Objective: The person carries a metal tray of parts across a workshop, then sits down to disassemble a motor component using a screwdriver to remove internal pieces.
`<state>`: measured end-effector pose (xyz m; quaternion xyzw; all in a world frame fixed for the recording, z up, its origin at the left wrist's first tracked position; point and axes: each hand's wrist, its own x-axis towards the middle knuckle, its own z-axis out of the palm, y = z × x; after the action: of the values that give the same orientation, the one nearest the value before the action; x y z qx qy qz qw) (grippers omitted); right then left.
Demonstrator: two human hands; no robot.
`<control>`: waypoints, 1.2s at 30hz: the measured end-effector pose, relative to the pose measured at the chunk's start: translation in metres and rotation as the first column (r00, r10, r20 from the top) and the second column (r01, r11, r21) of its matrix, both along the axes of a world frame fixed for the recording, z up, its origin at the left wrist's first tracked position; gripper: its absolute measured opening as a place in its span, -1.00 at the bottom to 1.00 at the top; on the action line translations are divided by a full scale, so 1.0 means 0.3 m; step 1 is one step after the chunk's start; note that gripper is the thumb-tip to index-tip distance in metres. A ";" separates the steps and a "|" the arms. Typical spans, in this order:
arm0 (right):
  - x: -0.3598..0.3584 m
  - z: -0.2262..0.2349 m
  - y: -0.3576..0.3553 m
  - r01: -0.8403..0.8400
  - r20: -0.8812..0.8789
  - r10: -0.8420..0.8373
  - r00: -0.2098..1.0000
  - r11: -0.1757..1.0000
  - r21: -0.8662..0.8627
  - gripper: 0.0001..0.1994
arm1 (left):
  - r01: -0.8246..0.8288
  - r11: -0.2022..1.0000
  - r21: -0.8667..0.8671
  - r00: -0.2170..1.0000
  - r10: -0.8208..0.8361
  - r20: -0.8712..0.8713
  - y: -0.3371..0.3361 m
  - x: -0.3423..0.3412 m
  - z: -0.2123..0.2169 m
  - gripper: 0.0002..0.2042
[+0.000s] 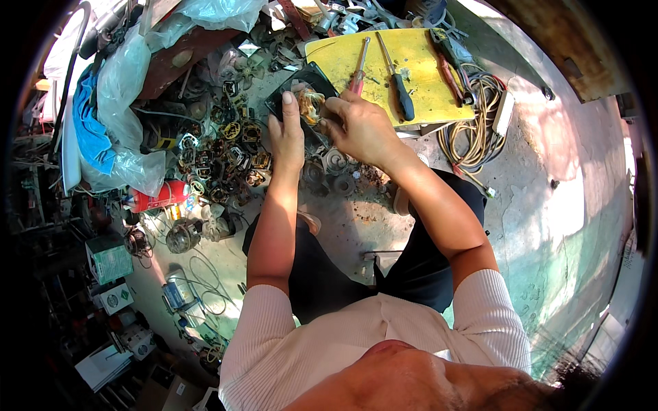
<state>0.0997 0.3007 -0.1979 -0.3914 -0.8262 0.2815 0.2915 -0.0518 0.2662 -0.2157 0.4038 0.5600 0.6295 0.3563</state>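
Between my two hands is a small motor part with an orange-yellow winding (312,104), just in front of a black tray-like piece (321,77). My left hand (288,130) grips it from the left, thumb pointing up along its side. On the right, my right hand (363,127) has its fingers bent and pinched against the part's edge; whatever lies between those fingertips is hidden. A screwdriver with a red handle (358,77) lies just beyond my right hand on a yellow board (336,51). Next to it rests a screwdriver with a dark handle (401,96).
Red-handled pliers (447,68) lie on the board's right side, beside a coiled cable (473,137) with a white power strip (504,113). Many motor cores (236,133) are heaped on the left, near plastic bags (127,82) and a blue cloth (92,123).
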 end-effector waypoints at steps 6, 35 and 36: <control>0.071 0.028 0.058 0.116 0.050 -0.117 0.992 0.993 0.023 -0.84 | -0.017 1.000 0.018 1.000 0.017 0.010 0.004 0.003 0.010 -0.47; 0.408 -0.170 0.307 0.510 0.379 -0.554 0.741 0.832 0.219 -0.76 | -0.044 0.998 -0.055 0.972 0.056 0.230 -0.020 -0.023 0.013 -0.60; 0.433 -0.178 0.309 0.490 0.328 -0.547 0.770 0.836 0.246 -0.71 | -0.054 0.996 -0.068 0.968 0.069 0.243 -0.023 -0.022 0.011 -0.60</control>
<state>0.2295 0.3935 -0.2512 -0.6296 -0.7445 0.0461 0.2173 -0.0583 0.2594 -0.2125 0.2945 0.5429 0.6679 0.4153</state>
